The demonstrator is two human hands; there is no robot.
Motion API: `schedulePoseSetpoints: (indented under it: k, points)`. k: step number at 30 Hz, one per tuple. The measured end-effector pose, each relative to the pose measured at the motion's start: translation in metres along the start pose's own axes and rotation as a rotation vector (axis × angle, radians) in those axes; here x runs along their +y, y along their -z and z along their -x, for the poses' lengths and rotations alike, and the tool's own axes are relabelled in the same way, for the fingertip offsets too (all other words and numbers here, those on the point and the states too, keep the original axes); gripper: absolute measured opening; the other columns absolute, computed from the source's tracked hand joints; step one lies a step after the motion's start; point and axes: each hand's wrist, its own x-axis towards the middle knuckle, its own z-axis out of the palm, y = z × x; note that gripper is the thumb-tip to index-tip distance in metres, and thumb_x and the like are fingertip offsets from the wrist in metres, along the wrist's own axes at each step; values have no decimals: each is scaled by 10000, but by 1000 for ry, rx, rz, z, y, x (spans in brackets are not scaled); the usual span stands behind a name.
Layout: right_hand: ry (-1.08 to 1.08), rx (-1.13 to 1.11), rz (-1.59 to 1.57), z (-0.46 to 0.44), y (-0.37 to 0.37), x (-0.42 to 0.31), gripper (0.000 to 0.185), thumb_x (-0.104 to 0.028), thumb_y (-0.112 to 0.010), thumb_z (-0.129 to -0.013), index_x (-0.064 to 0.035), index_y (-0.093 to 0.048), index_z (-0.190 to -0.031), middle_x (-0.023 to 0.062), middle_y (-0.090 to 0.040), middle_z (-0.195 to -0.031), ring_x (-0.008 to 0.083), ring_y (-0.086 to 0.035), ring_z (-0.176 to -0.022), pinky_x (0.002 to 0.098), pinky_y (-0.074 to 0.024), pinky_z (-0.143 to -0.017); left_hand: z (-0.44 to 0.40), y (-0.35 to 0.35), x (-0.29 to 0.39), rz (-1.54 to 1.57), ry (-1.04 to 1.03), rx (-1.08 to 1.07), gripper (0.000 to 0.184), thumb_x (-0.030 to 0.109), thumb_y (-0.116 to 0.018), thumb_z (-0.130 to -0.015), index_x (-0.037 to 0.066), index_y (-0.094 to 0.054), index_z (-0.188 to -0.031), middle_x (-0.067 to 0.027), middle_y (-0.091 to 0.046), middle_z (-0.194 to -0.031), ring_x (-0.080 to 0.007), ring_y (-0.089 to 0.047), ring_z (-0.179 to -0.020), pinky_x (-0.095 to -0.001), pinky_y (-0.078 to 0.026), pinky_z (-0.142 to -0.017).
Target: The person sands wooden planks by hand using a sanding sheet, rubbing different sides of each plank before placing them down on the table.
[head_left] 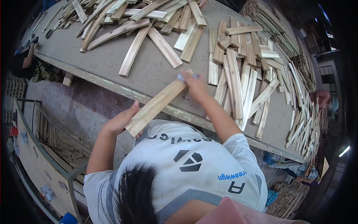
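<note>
A wooden slat (158, 102) lies slantwise between my two hands, over the table's front edge and just in front of my shirt. My left hand (123, 118) grips its lower end, with the thumb along the side and the other fingers underneath. At the upper end, my right hand (194, 86) is closed around the slat. Something small and bluish-white shows at its fingers, too blurred to name. Beyond the right hand lie loose slats, among them a pale slat (164, 48) pointing towards me.
A large table (156, 80) carries a heap of slats (115, 16) at the back left and another pile (238, 74) on the right. Stacked wood (278, 26) stands beyond. A metal-framed bin (59, 145) with wood pieces is at lower left. Another person's arm (30, 56) reaches the table's left end.
</note>
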Motion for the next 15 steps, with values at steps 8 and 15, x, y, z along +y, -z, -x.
schedulePoseSetpoints:
  k: [8,15]
  points:
    - [-604,-368,-393,6,-17,27,672,86,-469,-858,-175,-477,-1476,85,-573,-1444,253,-574,-1293,501,-348,-1093,-6,1,-13,170,42,27,681,591,-236,-1061,19,-595,-1151,-159,-659,-691,-226,-654,-555,-325,-524,-493]
    - [182,-49,-72,29,2,-2,638,26,-516,-859,-131,-475,-1476,117,-633,-1357,254,-612,-1244,498,-363,-1065,-7,-1,-1,220,51,-20,655,564,-266,-1067,6,-595,-1168,-176,-656,-699,-240,-647,-550,-326,-523,-502]
